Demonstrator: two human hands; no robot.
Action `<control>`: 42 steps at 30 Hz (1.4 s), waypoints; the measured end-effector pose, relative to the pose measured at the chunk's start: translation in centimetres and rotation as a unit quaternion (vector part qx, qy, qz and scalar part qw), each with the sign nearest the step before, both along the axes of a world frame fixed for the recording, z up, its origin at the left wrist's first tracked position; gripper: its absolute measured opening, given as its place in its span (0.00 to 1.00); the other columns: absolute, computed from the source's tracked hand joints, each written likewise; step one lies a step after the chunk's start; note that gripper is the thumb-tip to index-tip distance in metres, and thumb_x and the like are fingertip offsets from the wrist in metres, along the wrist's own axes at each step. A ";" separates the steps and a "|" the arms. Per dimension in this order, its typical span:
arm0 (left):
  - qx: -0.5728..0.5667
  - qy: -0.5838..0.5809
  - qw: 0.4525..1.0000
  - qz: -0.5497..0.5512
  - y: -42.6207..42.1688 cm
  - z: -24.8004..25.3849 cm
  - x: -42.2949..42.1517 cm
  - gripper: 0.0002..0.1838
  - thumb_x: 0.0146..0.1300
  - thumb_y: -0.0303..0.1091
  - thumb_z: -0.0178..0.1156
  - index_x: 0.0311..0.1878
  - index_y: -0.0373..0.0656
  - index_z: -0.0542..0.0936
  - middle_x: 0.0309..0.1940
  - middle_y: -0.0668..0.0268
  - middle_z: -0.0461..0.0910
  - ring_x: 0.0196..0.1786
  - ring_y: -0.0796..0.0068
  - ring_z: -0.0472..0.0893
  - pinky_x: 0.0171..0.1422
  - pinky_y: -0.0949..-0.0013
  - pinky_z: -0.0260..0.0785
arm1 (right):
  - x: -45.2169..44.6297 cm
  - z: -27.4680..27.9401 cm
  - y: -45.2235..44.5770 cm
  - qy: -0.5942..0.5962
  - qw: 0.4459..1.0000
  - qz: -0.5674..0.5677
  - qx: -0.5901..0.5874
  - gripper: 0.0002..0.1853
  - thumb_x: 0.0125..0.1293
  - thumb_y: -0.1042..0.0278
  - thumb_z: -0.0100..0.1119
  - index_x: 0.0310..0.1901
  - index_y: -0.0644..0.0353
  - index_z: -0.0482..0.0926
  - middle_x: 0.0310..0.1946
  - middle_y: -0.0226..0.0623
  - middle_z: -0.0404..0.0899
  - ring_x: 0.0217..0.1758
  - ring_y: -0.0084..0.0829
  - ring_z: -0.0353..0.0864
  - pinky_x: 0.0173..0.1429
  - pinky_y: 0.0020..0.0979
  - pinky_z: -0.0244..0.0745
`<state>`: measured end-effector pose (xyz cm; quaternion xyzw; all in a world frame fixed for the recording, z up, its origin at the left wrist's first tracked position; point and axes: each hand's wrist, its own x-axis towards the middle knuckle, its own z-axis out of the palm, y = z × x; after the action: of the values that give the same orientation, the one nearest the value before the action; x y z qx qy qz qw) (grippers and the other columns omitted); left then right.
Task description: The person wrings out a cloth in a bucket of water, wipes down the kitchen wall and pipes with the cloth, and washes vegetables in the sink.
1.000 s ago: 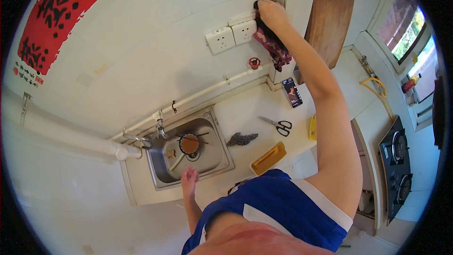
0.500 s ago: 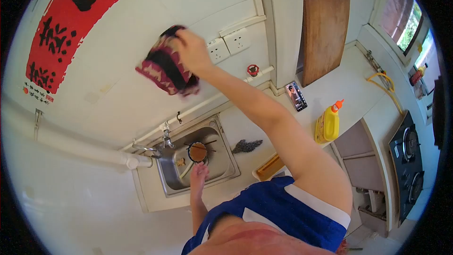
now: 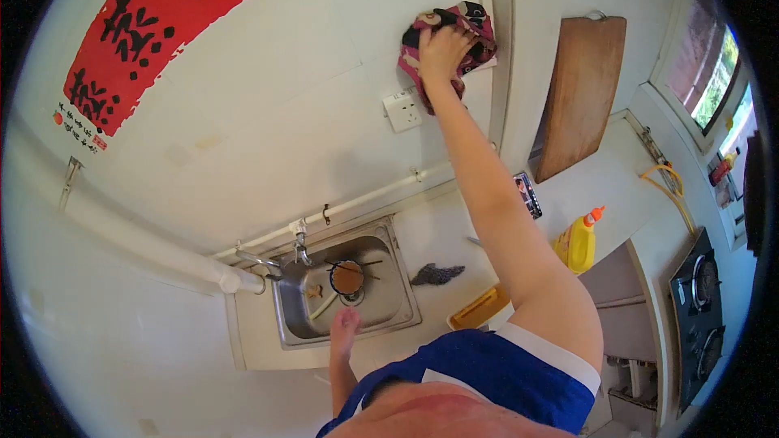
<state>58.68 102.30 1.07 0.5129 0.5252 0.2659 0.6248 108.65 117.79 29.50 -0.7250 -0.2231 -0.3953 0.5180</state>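
Observation:
My right hand (image 3: 446,50) is pressed onto a patterned maroon, black and beige cloth (image 3: 412,54) and holds it flat against the white wall. The cloth lies bunched above a white wall socket (image 3: 402,111). Low over the front edge of the steel sink (image 3: 284,326) is my left hand (image 3: 346,323), loosely open, with nothing visible in it. Beyond its fingers, inside the sink, sits a round brown strainer or bowl (image 3: 347,277) with dark sticks across it.
A red banner (image 3: 154,40) with black characters covers the upper left wall. Along the counter are a dark mesh scourer (image 3: 438,274), a yellow tray (image 3: 479,308), a yellow detergent bottle (image 3: 578,245) and a phone (image 3: 527,195). A wooden board (image 3: 583,97) leans behind; a gas stove (image 3: 696,316) stands right.
My right hand has carried the cloth up and to the right across the wall, over the sockets. My left hand stays by the sink. The view has shifted slightly.

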 end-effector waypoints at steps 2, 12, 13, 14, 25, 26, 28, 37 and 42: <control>-0.013 0.037 0.999 0.028 -0.8 0.6 -0.7 0.13 0.60 0.30 0.56 0.48 0.43 0.71 0.37 0.69 0.75 0.39 0.77 0.76 0.38 0.75 0.70 | -1.6 2.4 1.6 0.086 0.994 -0.065 -0.017 0.24 0.55 0.52 0.48 0.32 0.72 0.78 0.41 0.58 0.74 0.53 0.57 0.65 0.63 0.58 0.48; -0.035 0.034 0.993 0.106 -1.4 -3.4 -5.4 0.14 0.59 0.32 0.57 0.48 0.44 0.72 0.38 0.69 0.76 0.40 0.76 0.77 0.40 0.72 0.70 | -23.9 4.3 7.7 -0.441 0.806 0.291 -0.268 0.14 0.51 0.59 0.50 0.30 0.57 0.82 0.37 0.39 0.78 0.52 0.45 0.70 0.61 0.59 0.52; -0.023 0.016 0.994 0.107 -1.0 -3.1 -5.0 0.14 0.59 0.32 0.57 0.49 0.44 0.72 0.38 0.69 0.76 0.40 0.76 0.77 0.40 0.72 0.70 | -27.1 0.2 12.2 -0.448 0.822 0.236 -0.262 0.15 0.51 0.59 0.50 0.35 0.56 0.81 0.42 0.40 0.76 0.54 0.44 0.68 0.63 0.51 0.54; -0.012 -0.003 0.994 0.109 -0.9 -2.9 -4.5 0.15 0.58 0.32 0.57 0.49 0.44 0.72 0.38 0.68 0.76 0.40 0.75 0.77 0.40 0.72 0.70 | -28.4 -2.8 12.7 -0.563 0.773 0.226 -0.184 0.17 0.52 0.58 0.50 0.39 0.59 0.79 0.44 0.42 0.74 0.55 0.42 0.67 0.62 0.45 0.58; -0.058 0.025 0.994 0.095 -0.8 -4.1 -6.9 0.16 0.57 0.28 0.56 0.51 0.44 0.71 0.40 0.66 0.76 0.39 0.74 0.78 0.38 0.71 0.71 | -12.3 5.4 -1.3 -0.253 0.873 0.409 -0.086 0.22 0.54 0.64 0.48 0.51 0.63 0.66 0.46 0.50 0.71 0.49 0.48 0.70 0.54 0.42 0.65; -0.038 0.017 0.996 0.079 -0.4 -5.0 -7.1 0.16 0.57 0.28 0.56 0.50 0.44 0.72 0.40 0.66 0.76 0.39 0.74 0.78 0.38 0.72 0.71 | -10.4 9.5 -2.4 -0.263 0.894 0.363 -0.032 0.23 0.53 0.64 0.49 0.51 0.63 0.66 0.46 0.51 0.71 0.48 0.48 0.70 0.54 0.42 0.65; -0.036 0.007 0.995 0.090 0.5 -3.2 -5.1 0.16 0.57 0.27 0.55 0.50 0.44 0.72 0.39 0.66 0.76 0.37 0.74 0.78 0.37 0.72 0.71 | -3.9 15.0 -2.7 -0.347 0.896 0.244 0.133 0.22 0.49 0.65 0.52 0.47 0.63 0.70 0.46 0.50 0.71 0.51 0.49 0.68 0.54 0.43 0.64; -0.025 -0.025 0.998 0.042 1.1 -3.7 -1.8 0.16 0.59 0.28 0.55 0.51 0.43 0.72 0.38 0.67 0.76 0.37 0.77 0.76 0.38 0.74 0.70 | -4.8 20.2 0.1 -0.269 0.961 -0.046 0.044 0.20 0.59 0.63 0.47 0.51 0.66 0.69 0.51 0.49 0.69 0.57 0.48 0.64 0.58 0.52 0.60; -0.035 -0.024 0.995 0.089 0.7 -4.1 -3.1 0.16 0.61 0.31 0.55 0.52 0.41 0.71 0.38 0.67 0.76 0.38 0.77 0.76 0.39 0.74 0.70 | -16.2 12.9 7.0 -0.437 0.875 0.203 0.046 0.20 0.55 0.56 0.53 0.46 0.58 0.73 0.41 0.45 0.74 0.43 0.44 0.72 0.51 0.44 0.66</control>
<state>55.61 102.98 -3.01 0.4357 0.5627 0.3137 0.6286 92.48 124.78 42.39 -0.3928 -0.5504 -0.5680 0.4692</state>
